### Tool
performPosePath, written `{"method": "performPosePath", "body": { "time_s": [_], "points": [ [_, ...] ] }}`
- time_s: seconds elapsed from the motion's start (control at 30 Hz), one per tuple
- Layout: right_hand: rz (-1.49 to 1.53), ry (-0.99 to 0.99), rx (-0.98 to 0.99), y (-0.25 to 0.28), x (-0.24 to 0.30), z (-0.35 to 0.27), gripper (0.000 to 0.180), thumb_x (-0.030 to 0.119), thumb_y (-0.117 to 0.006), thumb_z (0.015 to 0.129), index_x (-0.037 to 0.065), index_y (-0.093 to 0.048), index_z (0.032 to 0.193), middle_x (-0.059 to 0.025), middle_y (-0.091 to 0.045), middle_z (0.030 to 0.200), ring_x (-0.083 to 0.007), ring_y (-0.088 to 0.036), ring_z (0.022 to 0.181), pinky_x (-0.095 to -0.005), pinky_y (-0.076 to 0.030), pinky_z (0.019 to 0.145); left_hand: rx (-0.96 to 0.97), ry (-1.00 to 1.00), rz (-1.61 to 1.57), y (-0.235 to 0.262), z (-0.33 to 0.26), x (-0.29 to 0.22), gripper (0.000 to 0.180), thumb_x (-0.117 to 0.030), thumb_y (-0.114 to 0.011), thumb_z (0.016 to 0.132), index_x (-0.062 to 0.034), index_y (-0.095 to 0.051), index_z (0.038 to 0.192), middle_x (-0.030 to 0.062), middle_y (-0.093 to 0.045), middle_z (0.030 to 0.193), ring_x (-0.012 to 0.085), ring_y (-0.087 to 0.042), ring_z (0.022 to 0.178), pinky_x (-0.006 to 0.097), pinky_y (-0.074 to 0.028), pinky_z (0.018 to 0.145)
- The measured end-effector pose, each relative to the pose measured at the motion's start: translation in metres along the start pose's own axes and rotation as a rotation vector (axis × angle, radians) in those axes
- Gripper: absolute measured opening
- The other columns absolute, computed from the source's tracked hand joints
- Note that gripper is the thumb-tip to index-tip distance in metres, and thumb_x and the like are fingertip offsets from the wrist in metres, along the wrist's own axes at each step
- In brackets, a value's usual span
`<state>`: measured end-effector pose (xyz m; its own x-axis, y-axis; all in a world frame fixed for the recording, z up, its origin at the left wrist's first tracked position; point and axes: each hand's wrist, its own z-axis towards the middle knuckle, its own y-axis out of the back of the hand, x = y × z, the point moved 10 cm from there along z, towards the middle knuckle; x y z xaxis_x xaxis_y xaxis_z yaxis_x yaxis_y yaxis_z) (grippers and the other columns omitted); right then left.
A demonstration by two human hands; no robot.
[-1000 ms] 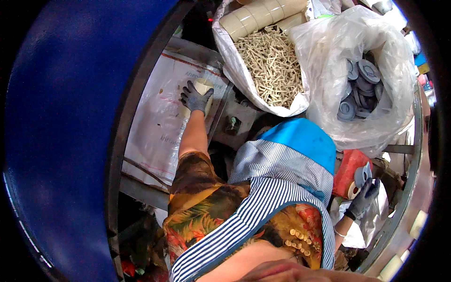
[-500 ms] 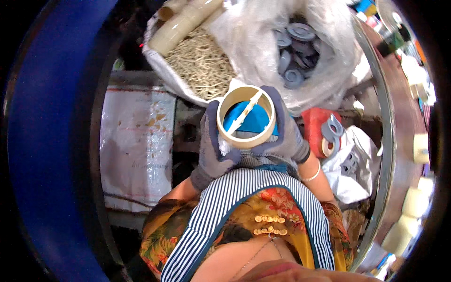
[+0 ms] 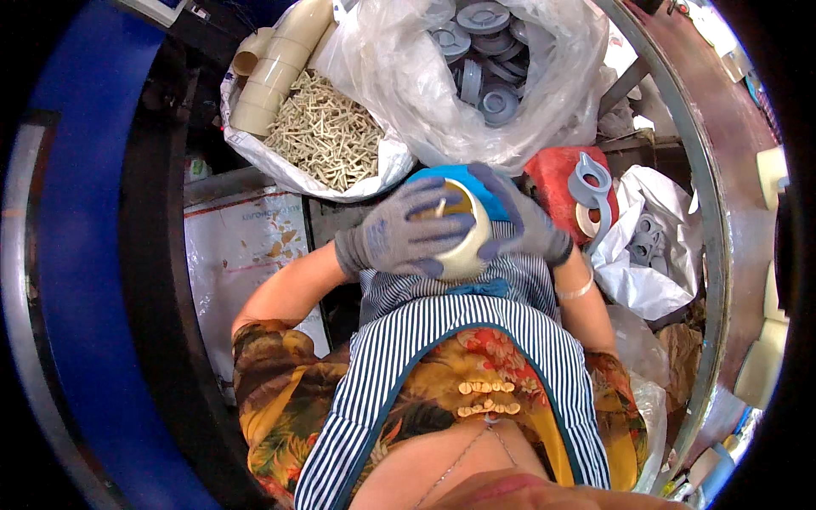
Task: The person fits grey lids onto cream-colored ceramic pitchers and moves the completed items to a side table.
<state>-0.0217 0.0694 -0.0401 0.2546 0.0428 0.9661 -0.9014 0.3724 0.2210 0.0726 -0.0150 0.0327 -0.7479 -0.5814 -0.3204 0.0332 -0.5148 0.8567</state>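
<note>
The right hand [image 3: 525, 223], in a grey fabric glove, wraps its fingers around the cream-coloured hollow cylinder [image 3: 467, 262], positioned before the blue-and-white striped fabric apron [image 3: 387, 327]. The left hand [image 3: 404, 231], gloved alike, lays spread fingers across the cylinder's open mouth (their grip cannot be determined).

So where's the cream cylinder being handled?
Just right of centre in the head view, the cream cylinder is held between left hand and right hand, over the striped apron.
</note>
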Motion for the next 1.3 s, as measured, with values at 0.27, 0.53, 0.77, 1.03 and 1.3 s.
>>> {"method": "performPosePath", "body": {
  "time_s": [0.27,0.53,0.77,1.03,1.3],
  "points": [
    [0.077,-0.05,-0.182,-0.017,0.0,-0.031,0.127,0.035,-0.094,0.052,0.002,-0.02,0.15,-0.0171,-0.031,0.151,-0.0301,-0.036,0.137,-0.0415,-0.03,0.113,0.179,-0.046,0.038,-0.031,0.044,-0.013,0.032,-0.041,-0.067,0.077,-0.0111,-0.061,0.088,0.0089,-0.058,0.091,0.0274,-0.058,0.089,0.043,-0.046,0.082],
    [-0.069,0.032,-0.156,-0.013,0.018,-0.019,0.122,0.045,-0.092,0.052,0.001,-0.029,0.147,-0.0187,-0.034,0.15,-0.033,-0.032,0.139,-0.0437,-0.024,0.115,-0.744,0.826,-1.934,-0.018,0.016,0.101,0.038,-0.035,-0.047,0.096,-0.0154,-0.045,0.064,-0.0031,-0.037,0.054,0.0113,-0.036,0.047,0.026,-0.031,0.047],
    [0.219,0.006,-0.118,0.0,0.009,-0.001,0.122,0.043,-0.092,0.054,0.001,-0.027,0.148,-0.0172,-0.034,0.15,-0.0284,-0.033,0.139,-0.0396,-0.026,0.114,-1.449,1.205,-1.186,0.029,-0.116,0.165,0.039,-0.042,-0.054,0.096,-0.0084,-0.063,0.113,0.0087,-0.063,0.092,0.021,-0.061,0.078,0.038,-0.053,0.076],
    [0.478,0.016,0.134,0.001,0.002,0.05,0.112,0.034,-0.09,0.06,-0.001,-0.028,0.146,-0.0122,-0.044,0.142,-0.0195,-0.04,0.132,-0.0358,-0.03,0.111,-0.402,0.625,-0.991,-0.015,0.0,0.106,0.061,-0.039,-0.044,0.099,0.0044,-0.039,0.141,0.0157,-0.045,0.142,0.0243,-0.04,0.134,0.036,-0.031,0.112],
    [-1.447,-0.38,-1.128,0.156,-0.014,-0.188,0.065,0.046,-0.071,0.077,0.006,-0.055,0.126,-0.0196,-0.061,0.113,-0.039,-0.057,0.105,-0.0459,-0.045,0.09,-0.328,0.677,-1.105,-0.045,0.018,0.048,0.042,-0.029,-0.047,0.099,0.0002,-0.055,0.129,0.0147,-0.056,0.131,0.0256,-0.051,0.123,0.038,-0.033,0.11]
  ]
}}
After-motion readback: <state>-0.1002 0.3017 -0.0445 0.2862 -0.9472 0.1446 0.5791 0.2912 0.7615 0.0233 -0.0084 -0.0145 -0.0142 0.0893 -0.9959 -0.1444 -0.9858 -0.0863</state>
